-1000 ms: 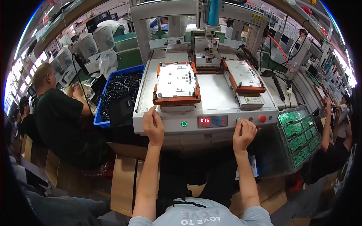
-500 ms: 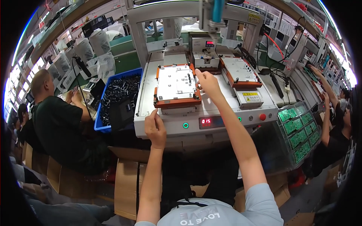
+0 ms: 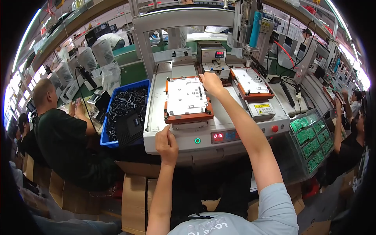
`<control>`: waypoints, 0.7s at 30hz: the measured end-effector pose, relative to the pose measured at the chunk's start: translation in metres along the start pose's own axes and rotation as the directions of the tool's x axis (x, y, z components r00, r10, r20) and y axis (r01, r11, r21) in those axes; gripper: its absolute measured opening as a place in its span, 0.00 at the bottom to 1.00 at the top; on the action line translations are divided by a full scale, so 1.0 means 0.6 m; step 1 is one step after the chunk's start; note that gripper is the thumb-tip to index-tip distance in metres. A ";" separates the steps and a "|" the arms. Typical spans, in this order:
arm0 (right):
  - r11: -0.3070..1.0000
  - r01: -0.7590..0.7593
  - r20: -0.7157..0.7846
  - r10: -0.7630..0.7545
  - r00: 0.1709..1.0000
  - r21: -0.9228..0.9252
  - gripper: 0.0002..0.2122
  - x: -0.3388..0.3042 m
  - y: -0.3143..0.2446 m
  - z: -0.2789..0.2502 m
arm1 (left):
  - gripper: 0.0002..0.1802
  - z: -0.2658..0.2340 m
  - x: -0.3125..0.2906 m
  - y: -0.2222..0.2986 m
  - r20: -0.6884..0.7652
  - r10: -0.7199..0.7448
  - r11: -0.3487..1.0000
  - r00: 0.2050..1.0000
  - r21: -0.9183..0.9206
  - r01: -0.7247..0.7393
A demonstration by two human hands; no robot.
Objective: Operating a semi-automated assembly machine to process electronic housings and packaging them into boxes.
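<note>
A white plate fixture with a red-brown frame (image 3: 189, 118) lies on the left side of the machine bed, with small dark pegs and metal bits on it. My right hand (image 3: 212, 84), fingers closed, is at the far right corner of this fixture; its fingertips hide what they grip. Just below the front left corner, my left hand (image 3: 167, 145) has its fingers curled and the thumb pressed to them; whatever is in them cannot be made out. A second, similar fixture (image 3: 250, 81) sits to the right, beneath a dispensing head with a blue syringe (image 3: 255, 30).
A blue bin (image 3: 105, 138) full of small black parts stands left of the machine. On the right are a red button (image 3: 275, 128) and a clear tray of green circuit boards (image 3: 309, 137). A co-worker (image 3: 64, 133) sits at left. Open cardboard boxes (image 3: 134, 199) lie below.
The dispensing head has travelled right, from the middle to above the right fixture. My right hand has shifted slightly along the left fixture's right edge, toward its far corner. The view has shifted a little.
</note>
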State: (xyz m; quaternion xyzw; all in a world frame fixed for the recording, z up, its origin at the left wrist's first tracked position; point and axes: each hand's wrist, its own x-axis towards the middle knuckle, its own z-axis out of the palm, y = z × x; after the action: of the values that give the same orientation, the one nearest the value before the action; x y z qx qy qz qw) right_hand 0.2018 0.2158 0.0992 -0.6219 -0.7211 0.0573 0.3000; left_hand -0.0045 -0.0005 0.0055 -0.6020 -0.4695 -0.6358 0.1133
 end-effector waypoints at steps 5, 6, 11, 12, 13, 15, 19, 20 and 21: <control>0.952 0.056 -0.027 -0.050 0.998 0.301 0.21 -0.178 -0.024 -0.078 | 0.09 0.005 0.003 0.002 -0.048 0.049 0.999 0.998 -0.001 -0.049; 0.927 -0.080 0.067 0.060 0.996 0.366 0.22 -0.218 -0.037 -0.085 | 0.09 0.005 0.003 0.002 -0.040 0.040 0.999 0.998 -0.005 -0.040; 0.958 0.030 -0.172 0.020 0.985 0.287 0.17 -0.291 -0.083 -0.064 | 0.11 0.004 0.000 0.002 -0.018 0.013 1.000 1.000 0.005 -0.013; 0.980 0.030 -0.170 0.004 0.985 0.197 0.16 -0.288 -0.087 -0.055 | 0.10 0.004 -0.002 0.002 -0.022 0.005 1.000 1.000 0.001 -0.005; 0.994 -0.012 -0.143 0.027 0.989 0.106 0.15 -0.282 -0.091 -0.046 | 0.09 0.004 -0.003 0.001 -0.018 -0.019 1.000 1.000 -0.006 0.019; 0.999 -0.010 -0.139 0.005 0.990 -0.037 0.12 -0.274 -0.090 -0.040 | 0.09 0.005 -0.004 -0.001 -0.033 0.002 1.000 0.999 0.005 -0.002; 0.998 0.046 -0.116 -0.051 0.992 -0.042 0.12 -0.249 -0.076 -0.052 | 0.10 0.005 -0.006 -0.007 -0.029 0.003 1.000 1.000 0.009 -0.002; 1.000 0.022 -0.073 -0.022 0.997 -0.005 0.12 -0.238 -0.068 -0.057 | 0.10 0.004 -0.007 -0.007 -0.017 -0.007 1.000 1.000 -0.007 0.007; 0.996 0.017 0.022 -0.019 1.000 0.085 0.13 -0.219 -0.063 -0.058 | 0.12 0.003 -0.008 -0.007 -0.029 -0.018 1.000 0.999 0.019 0.019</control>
State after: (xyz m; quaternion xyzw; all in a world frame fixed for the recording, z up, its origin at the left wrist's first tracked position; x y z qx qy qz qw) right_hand 0.1927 0.0747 0.0974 -0.6016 -0.7268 0.0921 0.3183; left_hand -0.0051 0.0010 -0.0009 -0.5873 -0.4794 -0.6410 0.1200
